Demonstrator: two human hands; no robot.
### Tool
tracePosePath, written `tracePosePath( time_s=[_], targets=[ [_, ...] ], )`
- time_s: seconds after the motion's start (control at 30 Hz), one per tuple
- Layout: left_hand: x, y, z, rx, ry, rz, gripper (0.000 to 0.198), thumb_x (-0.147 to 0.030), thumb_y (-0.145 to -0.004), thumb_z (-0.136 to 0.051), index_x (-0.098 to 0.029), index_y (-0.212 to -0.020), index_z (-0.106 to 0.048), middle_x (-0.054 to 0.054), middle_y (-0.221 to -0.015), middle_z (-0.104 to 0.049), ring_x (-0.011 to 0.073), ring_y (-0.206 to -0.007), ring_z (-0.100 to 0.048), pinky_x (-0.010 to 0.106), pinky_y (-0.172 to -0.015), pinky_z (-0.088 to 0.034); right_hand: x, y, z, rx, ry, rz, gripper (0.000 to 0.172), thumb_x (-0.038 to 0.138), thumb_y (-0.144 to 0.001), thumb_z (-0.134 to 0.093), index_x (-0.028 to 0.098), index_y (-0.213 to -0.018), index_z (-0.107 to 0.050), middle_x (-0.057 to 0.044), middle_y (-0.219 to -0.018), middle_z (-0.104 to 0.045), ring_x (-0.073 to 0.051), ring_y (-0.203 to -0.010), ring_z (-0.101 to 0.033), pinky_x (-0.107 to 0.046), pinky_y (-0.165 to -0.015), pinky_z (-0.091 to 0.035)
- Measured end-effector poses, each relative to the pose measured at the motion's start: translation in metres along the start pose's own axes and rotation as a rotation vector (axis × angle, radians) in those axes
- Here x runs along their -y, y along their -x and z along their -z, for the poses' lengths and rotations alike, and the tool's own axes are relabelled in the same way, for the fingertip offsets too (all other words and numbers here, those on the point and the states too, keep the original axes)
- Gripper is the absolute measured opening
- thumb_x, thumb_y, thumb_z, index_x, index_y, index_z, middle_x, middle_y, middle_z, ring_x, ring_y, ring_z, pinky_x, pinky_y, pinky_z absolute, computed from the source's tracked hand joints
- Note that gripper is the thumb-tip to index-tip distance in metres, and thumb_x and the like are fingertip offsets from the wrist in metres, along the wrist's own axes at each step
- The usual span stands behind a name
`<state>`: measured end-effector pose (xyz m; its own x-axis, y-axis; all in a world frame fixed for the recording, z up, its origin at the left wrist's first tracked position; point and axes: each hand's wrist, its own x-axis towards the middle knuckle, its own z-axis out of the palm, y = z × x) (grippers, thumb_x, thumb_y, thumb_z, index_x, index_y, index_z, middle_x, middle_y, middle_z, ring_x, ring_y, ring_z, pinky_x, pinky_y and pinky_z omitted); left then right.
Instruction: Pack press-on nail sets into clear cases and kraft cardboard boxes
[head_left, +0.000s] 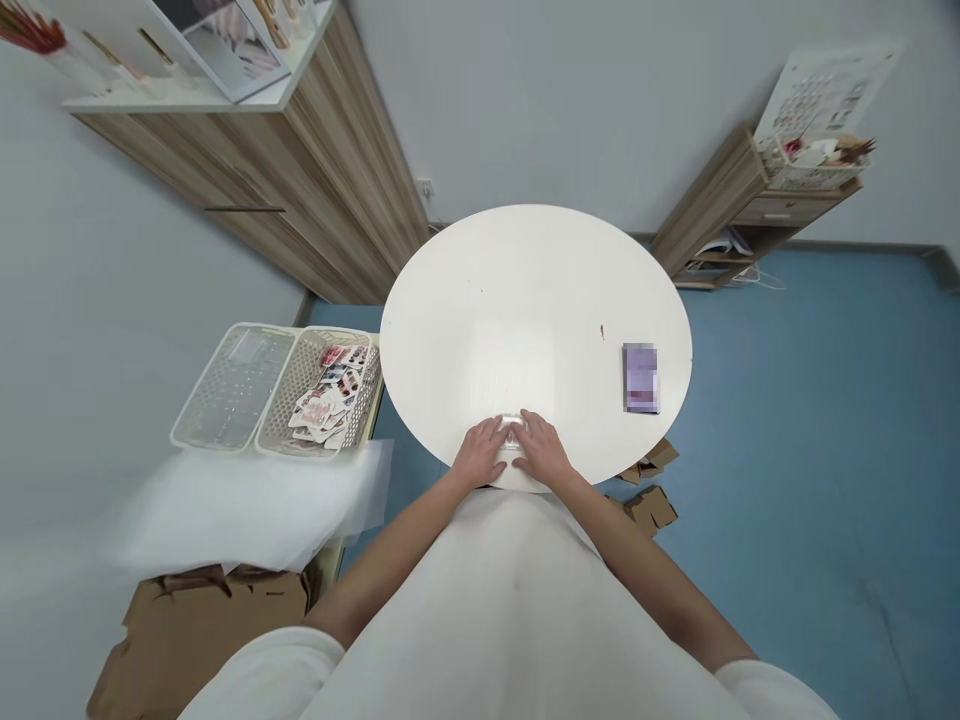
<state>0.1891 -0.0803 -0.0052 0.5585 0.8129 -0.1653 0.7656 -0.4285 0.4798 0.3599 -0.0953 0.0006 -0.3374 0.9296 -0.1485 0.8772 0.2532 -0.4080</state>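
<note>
A small clear plastic case (512,432) with something reddish inside lies at the near edge of the round white table (525,270). My left hand (480,452) grips its left side, fingers on the upper edge and the thumb lower down. From the right, my right hand (541,448) holds the same case in a mirrored way. Both hands rest low at the tabletop, and the fingertips partly cover the case. What exactly is inside is too small to make out.
A blurred purple item (640,378) lies on the table's right side, near a tiny dark red piece (601,331). At left stand a basket of printed cards (262,440) and another white basket (180,430). Cardboard (652,510) lies on the floor at right.
</note>
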Motion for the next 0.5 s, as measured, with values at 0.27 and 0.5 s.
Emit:
tracePosePath(
  time_s=[0.27, 0.5],
  targets=[
    [0.013, -0.006, 0.001, 0.029, -0.097, -0.148, 0.057, -0.025, -0.069, -0.054, -0.022, -0.123, -0.038, 0.011, -0.133, -0.036, 0.0268, -0.117, -0.037, 0.042, -0.094, -0.029, -0.005, -0.019, -0.007, 0.053, 0.121, 0.108, 0.041, 0.018, -0.066, -0.063, 0.019, -0.104, -0.047, -0.012, -0.119, -0.047, -0.026, -0.11, -0.043, -0.038, -0.085, -0.039],
    [0.019, -0.01, 0.002, 0.017, -0.148, -0.224, 0.053, -0.031, -0.067, -0.058, -0.021, -0.117, -0.042, 0.011, -0.13, -0.04, 0.0278, -0.115, -0.038, 0.043, -0.095, -0.027, -0.003, -0.024, -0.01, 0.063, 0.213, 0.176, 0.035, 0.013, -0.065, -0.057, 0.013, -0.099, -0.049, -0.014, -0.11, -0.049, -0.027, -0.113, -0.039, -0.037, -0.091, -0.037]
  ],
)
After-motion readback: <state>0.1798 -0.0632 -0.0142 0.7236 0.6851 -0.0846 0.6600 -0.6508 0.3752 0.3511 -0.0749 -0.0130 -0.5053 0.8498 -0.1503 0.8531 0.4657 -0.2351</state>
